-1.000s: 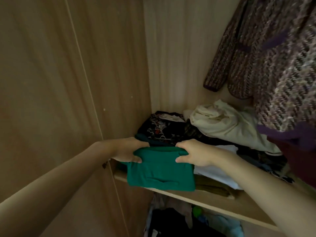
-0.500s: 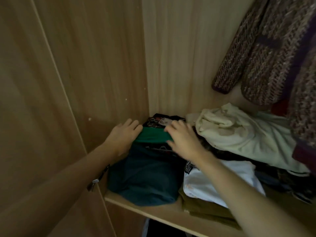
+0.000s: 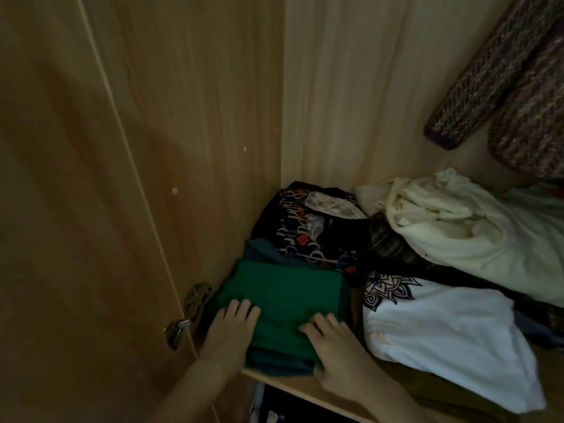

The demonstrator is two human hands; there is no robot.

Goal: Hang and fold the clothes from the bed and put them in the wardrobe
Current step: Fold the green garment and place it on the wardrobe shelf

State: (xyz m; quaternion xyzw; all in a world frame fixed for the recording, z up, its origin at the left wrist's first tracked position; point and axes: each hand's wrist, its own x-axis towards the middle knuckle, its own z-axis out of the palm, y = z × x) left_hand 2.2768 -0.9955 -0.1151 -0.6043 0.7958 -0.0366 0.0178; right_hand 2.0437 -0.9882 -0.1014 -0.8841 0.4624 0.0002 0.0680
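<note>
Crowding the wardrobe shelf (image 3: pixel 305 389), white shirt (image 3: pixel 442 331) right of the right hand (image 3: pixel 338 352), patterned dark clothes (image 3: pixel 314 230) beyond, folded green garment (image 3: pixel 283 297) under both flat, spread hands, left hand (image 3: pixel 232 334) on its left edge

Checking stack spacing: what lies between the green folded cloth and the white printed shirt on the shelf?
In the head view, a narrow dark gap separates the green cloth from the white shirt. The right hand rests at its front end. The gap's contents are too dark to tell.

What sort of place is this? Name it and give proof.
Most likely the inside of a wooden wardrobe: folded clothes such as a green garment sit on a shelf, a knitted garment hangs above, and a door hinge shows.
</note>
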